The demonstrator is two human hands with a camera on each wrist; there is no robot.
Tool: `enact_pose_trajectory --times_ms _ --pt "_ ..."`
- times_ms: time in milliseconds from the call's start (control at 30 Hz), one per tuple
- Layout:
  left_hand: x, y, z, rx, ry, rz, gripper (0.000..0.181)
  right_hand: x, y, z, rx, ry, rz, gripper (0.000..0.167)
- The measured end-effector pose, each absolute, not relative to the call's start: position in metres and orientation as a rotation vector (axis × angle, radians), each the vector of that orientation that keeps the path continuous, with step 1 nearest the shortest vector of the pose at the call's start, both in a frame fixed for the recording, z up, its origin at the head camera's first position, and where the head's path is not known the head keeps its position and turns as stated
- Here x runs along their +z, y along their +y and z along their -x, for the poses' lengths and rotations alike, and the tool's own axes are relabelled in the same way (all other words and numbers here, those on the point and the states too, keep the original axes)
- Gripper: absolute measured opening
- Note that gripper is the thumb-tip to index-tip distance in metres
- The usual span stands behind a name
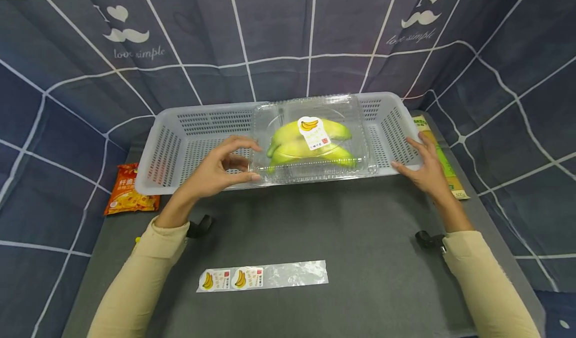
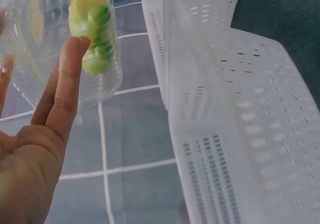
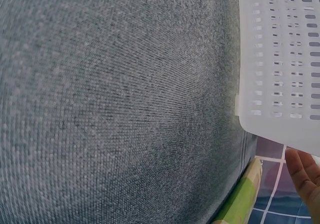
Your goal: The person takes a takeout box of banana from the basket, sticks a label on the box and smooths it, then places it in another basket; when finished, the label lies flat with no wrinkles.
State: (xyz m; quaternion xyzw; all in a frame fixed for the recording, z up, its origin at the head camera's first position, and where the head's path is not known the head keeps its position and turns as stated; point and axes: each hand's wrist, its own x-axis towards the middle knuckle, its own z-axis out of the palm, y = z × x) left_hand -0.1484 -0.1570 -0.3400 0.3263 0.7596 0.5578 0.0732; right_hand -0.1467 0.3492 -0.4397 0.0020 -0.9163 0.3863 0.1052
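Note:
A clear plastic box (image 1: 270, 128) holds green-yellow bananas (image 1: 288, 154) and carries a round banana sticker (image 1: 313, 133) on its lid. It hangs over the long white basket (image 1: 193, 145); in the left wrist view a gap shows between box and basket (image 2: 215, 134). My left hand (image 1: 222, 168) holds the box's left end, thumb toward the front and fingers behind. At the basket's front right corner, my right hand (image 1: 427, 170) grips the rim with spread thumb and fingers. Only a few right fingertips (image 3: 297, 166) show in the right wrist view.
On the grey table (image 1: 360, 258) lies a strip of banana stickers (image 1: 262, 276), in front of the basket. An orange snack bag (image 1: 133, 190) lies to the left. A green and yellow packet (image 1: 443, 160) lies on the right. Dark checked curtains (image 1: 279, 23) enclose the back and sides.

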Motion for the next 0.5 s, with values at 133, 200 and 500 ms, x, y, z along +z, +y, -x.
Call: enact_pose_trajectory --times_ms 133,200,500 --pt "-0.339 -0.141 0.173 1.691 2.202 -0.902 0.053 -0.442 0.349 0.148 1.170 -2.693 -0.026 0.081" --pt "-0.339 -0.131 0.185 1.686 2.174 -0.858 0.054 -0.442 0.350 0.148 1.173 -2.704 -0.015 0.082" --pt "-0.346 -0.090 0.233 1.631 2.053 -0.721 0.054 -0.439 0.351 0.148 1.186 -2.705 -0.014 0.083"
